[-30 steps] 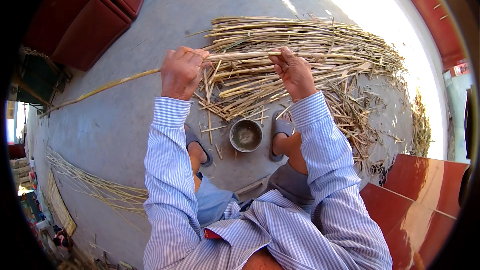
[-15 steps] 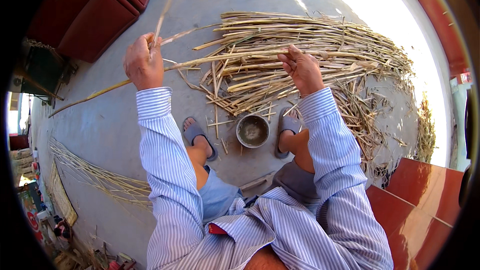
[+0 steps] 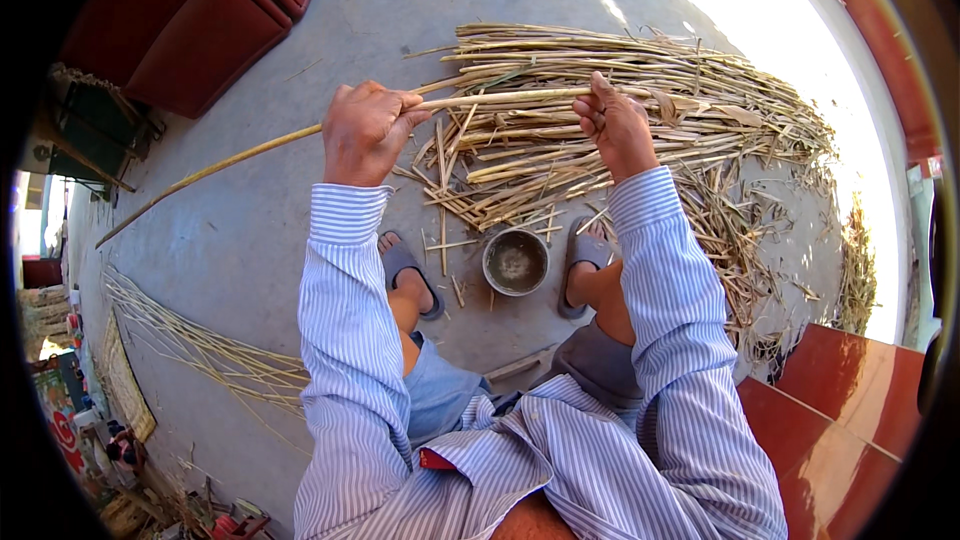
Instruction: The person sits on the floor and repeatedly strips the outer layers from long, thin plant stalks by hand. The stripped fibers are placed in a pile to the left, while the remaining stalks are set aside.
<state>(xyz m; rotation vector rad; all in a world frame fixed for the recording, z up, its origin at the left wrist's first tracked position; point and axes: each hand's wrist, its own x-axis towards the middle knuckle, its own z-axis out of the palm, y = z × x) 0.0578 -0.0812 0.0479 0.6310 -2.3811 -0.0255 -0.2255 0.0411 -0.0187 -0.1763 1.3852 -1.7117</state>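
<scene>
A long, thin, straw-coloured stalk [image 3: 230, 157] runs across in front of me, its left end drooping toward the floor. My left hand [image 3: 366, 132] is closed around its middle, knuckles up. Farther right, my right hand [image 3: 618, 124] grips the same stalk between thumb and fingers. Behind and below that hand lies a large pile of dry stalks [image 3: 540, 56], with short broken pieces at its near left edge. Between my feet stands a round metal bowl [image 3: 515, 262] with murky liquid in it.
Thin peeled stalks [image 3: 200, 345] lie on the grey floor at the left. Dark red furniture [image 3: 200, 25] stands at the back left, and reddish panels [image 3: 830, 390] are at the near right. Leafy scraps [image 3: 740, 260] spread beside my right foot.
My left hand has moved right along the stalk, closer to my right hand. The peeled strip that stuck up from my left hand no longer shows there.
</scene>
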